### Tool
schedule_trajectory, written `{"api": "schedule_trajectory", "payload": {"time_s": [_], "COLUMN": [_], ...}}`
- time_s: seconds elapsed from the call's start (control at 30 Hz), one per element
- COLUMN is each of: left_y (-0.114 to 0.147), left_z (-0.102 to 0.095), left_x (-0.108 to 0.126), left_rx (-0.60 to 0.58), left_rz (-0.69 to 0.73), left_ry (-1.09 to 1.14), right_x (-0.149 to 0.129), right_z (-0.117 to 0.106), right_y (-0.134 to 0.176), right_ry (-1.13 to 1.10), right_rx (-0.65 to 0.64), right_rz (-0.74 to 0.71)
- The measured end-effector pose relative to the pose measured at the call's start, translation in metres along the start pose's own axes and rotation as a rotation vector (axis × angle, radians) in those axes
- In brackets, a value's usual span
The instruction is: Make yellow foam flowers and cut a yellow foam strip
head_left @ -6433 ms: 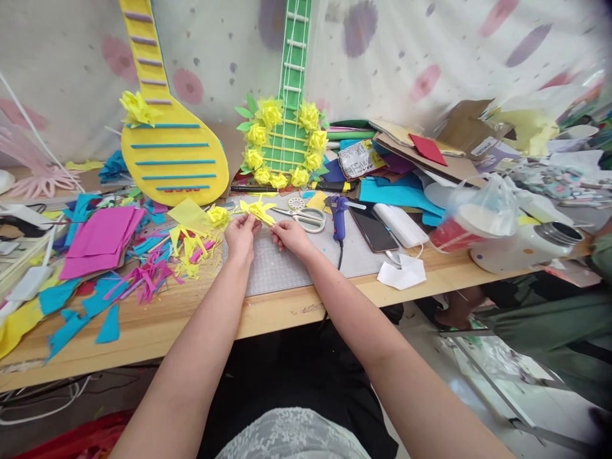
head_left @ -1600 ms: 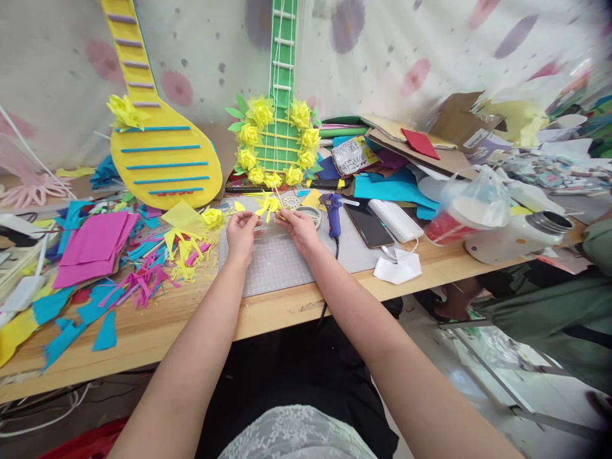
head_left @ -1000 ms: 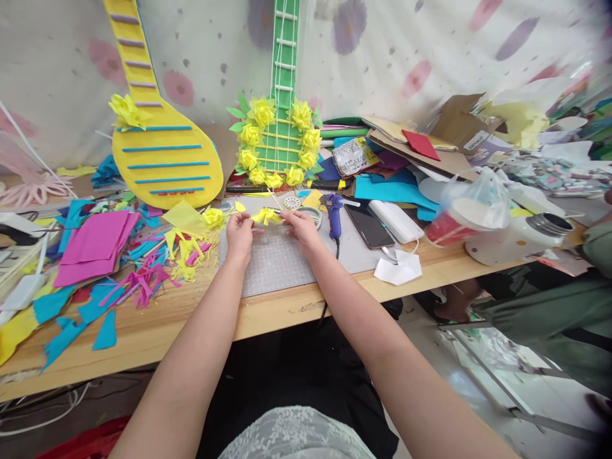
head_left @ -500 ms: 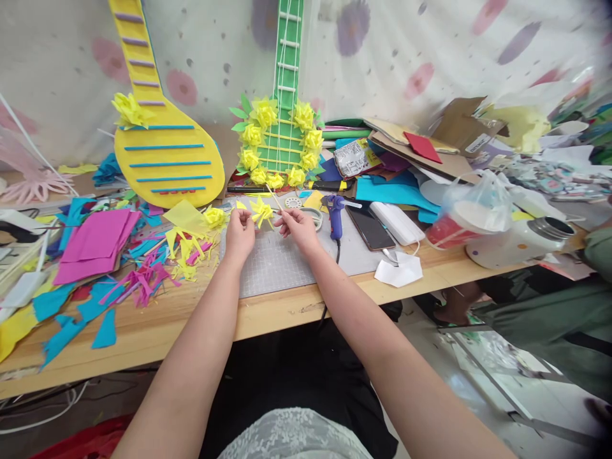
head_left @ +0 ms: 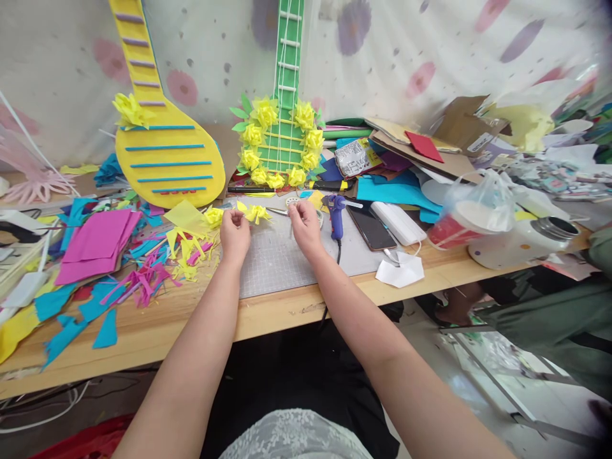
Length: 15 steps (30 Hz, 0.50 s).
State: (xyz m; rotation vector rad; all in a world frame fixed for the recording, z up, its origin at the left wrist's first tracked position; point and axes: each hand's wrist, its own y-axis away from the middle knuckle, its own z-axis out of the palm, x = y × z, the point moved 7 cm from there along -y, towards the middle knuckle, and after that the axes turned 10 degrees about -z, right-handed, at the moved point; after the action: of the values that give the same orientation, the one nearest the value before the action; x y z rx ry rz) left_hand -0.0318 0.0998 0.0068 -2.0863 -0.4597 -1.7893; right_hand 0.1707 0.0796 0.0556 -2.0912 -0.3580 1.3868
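Observation:
Pinched in the fingers of my left hand (head_left: 235, 234) is a yellow paper flower (head_left: 257, 213), its petals pointing right above the grey cutting mat (head_left: 272, 261). My right hand (head_left: 306, 224) is closed a short way to the right, apart from the flower; what its fingertips hold is too thin and small to make out. Another yellow paper flower (head_left: 213, 217) lies just left of my left hand. A purple glue gun (head_left: 336, 217) stands right of my right hand. A roll of tape beyond the right hand is partly hidden.
Behind lean a yellow paper guitar (head_left: 167, 156) and a green one (head_left: 287, 95) ringed with yellow flowers. Magenta sheets (head_left: 98, 245) and paper scraps lie left. A phone (head_left: 371, 227), power bank (head_left: 398, 223), bagged cup (head_left: 471, 220) and white bottle (head_left: 507, 245) stand right. Another person's leg (head_left: 540, 312) is beyond.
My right hand has moved right and slightly up, away from the flower. The thin stick seen between its fingers no longer shows clearly. My left hand has shifted slightly left, turning the flower.

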Motion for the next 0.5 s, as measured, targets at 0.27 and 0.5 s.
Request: {"api": "schedule_trajectory", "payload": {"time_s": [0.27, 0.5], "left_y": [0.011, 0.016], "left_z": [-0.002, 0.006], "left_x": [0.021, 0.024], "left_rx": [0.002, -0.079], "left_rz": [0.227, 0.277], "left_ry": [-0.196, -0.205], "right_x": [0.001, 0.013], "right_z": [0.026, 0.045], "right_y": [-0.021, -0.035], "right_ry": [0.260, 0.366], "right_rx": [-0.372, -0.451], "right_rz": [0.155, 0.303]}}
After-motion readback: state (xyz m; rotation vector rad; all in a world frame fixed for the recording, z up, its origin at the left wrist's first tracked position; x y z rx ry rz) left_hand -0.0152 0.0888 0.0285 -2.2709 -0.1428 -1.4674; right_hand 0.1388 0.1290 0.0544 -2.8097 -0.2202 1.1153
